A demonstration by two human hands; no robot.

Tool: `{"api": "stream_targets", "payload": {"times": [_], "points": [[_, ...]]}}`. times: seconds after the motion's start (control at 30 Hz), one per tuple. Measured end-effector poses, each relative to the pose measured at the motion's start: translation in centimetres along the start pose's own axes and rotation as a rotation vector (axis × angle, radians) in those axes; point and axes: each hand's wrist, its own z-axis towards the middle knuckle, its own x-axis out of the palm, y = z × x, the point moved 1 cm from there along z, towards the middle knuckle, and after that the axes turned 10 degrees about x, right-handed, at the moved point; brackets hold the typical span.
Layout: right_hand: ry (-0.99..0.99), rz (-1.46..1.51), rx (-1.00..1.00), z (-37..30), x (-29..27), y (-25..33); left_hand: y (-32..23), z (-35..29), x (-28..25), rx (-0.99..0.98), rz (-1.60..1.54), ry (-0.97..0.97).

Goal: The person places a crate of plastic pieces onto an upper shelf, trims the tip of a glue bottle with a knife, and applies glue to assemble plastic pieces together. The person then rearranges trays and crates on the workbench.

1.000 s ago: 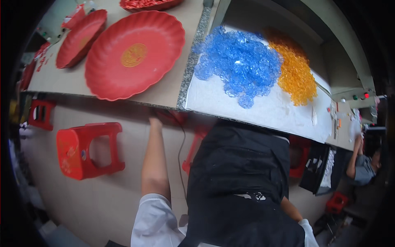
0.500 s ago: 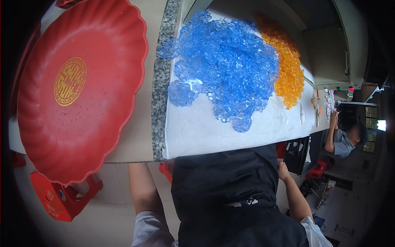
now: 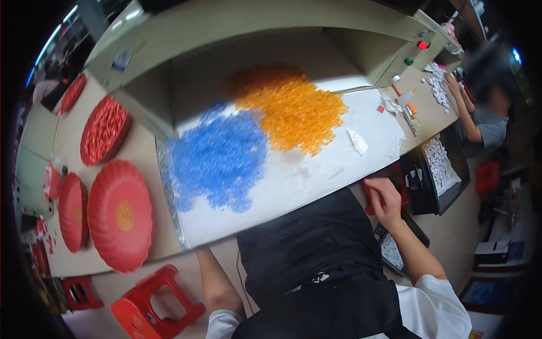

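Observation:
My left forearm [image 3: 217, 279] reaches under the front edge of the worktable, which hides my left hand. My right hand [image 3: 386, 204] hangs just off the table's front right edge, beside my black apron [image 3: 316, 243]. Its fingers are loosely bent and apart, with nothing seen in them. In front of me a heap of clear blue plastic pieces [image 3: 217, 158] lies on the white sheet [image 3: 293, 186]. A heap of clear orange pieces [image 3: 302, 116] adjoins it, farther back and to the right. Neither hand touches the heaps.
A large red scalloped tray [image 3: 135, 186] stands at left, near a red bowl of red pieces [image 3: 104, 133]. A pale hood [image 3: 254, 42] arches over the back. Red stools [image 3: 158, 305] and a black crate [image 3: 451, 181] flank me. A co-worker [image 3: 491, 124] sits at far right.
The view has swung and drawn back, so the heaps and the red tray look smaller and more of the room shows. My right hand has come into fuller view beside the table edge.

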Motion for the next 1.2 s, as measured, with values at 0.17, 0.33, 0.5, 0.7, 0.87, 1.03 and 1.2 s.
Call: {"api": "stream_targets", "payload": {"times": [0.17, 0.33, 0.5, 0.7, 0.87, 1.03, 1.2], "points": [[0.002, -0.109, -0.246, 9.7, 3.4, 4.1, -1.9, -3.4, -1.2, -0.022, -0.02, -0.031], [0.132, -0.253, -0.333, 14.1, 9.3, 5.0, -12.8, -19.5, 1.7, 1.026, 0.413, 0.198], [0.107, -0.184, -0.354, 14.9, 9.5, 3.1, -19.9, -25.1, 11.0, 1.368, 1.008, 0.549], [0.065, -0.212, 0.002, 9.9, 1.4, -0.7, -20.2, -28.0, 17.9, 1.477, 1.185, 1.131], [0.099, -0.325, 0.038, 8.3, 0.7, -6.8, -17.1, -34.0, 25.6, 1.362, 1.095, 1.602], [0.036, -0.432, 0.117, 11.3, -2.0, -10.4, -15.6, -36.7, 29.8, 1.488, 1.011, 1.697], [-0.237, -0.388, 0.11, 14.5, -4.3, -13.0, -15.2, -38.5, 33.1, 1.542, 1.038, 1.79]]}}
